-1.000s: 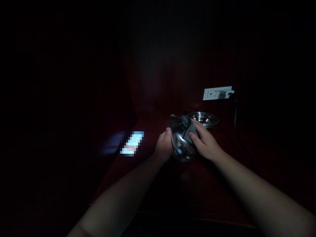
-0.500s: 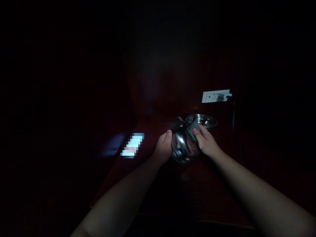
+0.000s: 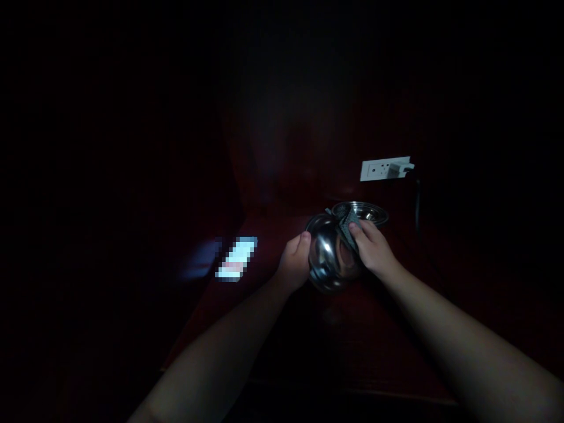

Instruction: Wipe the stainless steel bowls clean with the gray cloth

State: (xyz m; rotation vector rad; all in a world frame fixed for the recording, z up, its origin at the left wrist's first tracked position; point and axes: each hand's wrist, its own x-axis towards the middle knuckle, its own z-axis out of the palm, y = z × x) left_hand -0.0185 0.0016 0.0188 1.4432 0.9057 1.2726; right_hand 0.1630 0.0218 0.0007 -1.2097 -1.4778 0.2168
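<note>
Darkness fills the frame around a dark red bench (image 3: 388,358), with a white socket plate (image 3: 374,170) at upper right. Near centre, the left hand (image 3: 296,259) has its fingers grasping a shiny metal bowl (image 3: 325,252); the right hand's (image 3: 374,249) fingers clutch a grey cloth (image 3: 349,230) against it. Behind sits a metal dish (image 3: 378,215); a blurred bright rectangle (image 3: 238,258) glows left of centre.

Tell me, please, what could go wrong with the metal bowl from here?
The smooth metal bowl may slip, as the left hand grips it at one side. The right hand, with the grey cloth, might knock the metal dish just beyond. Dim light could make contact harder to notice.
</note>
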